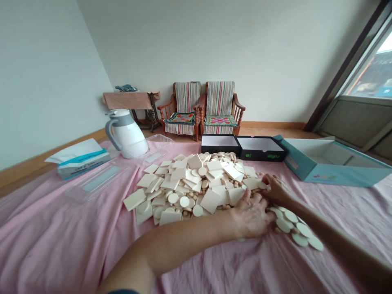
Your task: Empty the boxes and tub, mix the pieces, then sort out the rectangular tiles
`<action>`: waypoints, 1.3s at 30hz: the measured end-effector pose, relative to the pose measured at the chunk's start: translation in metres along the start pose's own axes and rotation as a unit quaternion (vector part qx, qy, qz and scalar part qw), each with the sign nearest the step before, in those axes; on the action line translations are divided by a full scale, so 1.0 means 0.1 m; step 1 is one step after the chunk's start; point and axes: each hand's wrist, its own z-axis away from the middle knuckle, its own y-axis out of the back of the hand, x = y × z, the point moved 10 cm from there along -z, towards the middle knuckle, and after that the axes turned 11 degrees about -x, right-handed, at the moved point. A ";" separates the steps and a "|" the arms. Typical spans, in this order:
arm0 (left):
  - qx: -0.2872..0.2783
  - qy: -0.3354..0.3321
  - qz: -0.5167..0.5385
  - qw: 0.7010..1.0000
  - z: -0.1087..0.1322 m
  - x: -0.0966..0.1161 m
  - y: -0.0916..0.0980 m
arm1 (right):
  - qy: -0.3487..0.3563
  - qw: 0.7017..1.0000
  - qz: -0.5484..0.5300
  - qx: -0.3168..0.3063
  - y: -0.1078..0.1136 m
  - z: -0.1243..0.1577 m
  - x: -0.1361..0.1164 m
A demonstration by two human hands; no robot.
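A big heap of cream wooden pieces [196, 179], squares and round discs, lies on the pink cloth [61, 241]. My left hand [252, 214] rests palm down on the heap's right edge, its fingers curled over pieces. Just behind it, my right hand [275, 188] has its fingers bent into the pile at the same spot. What either hand grips is hidden. A row of overlapping round discs [295, 228] trails off to the right under my right forearm.
A white jug [127, 132] stands at back left beside clear plastic trays [101, 179] and a tissue pack [81, 161]. Two open black boxes [241, 147] and a teal box [330, 165] sit behind the heap. Two striped armchairs [202, 108] stand by the far wall.
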 end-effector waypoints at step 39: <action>0.010 0.004 0.008 1.000 0.16 -0.37 0.01 | -0.028 0.997 -0.063 -0.032 0.61 -0.68 -0.24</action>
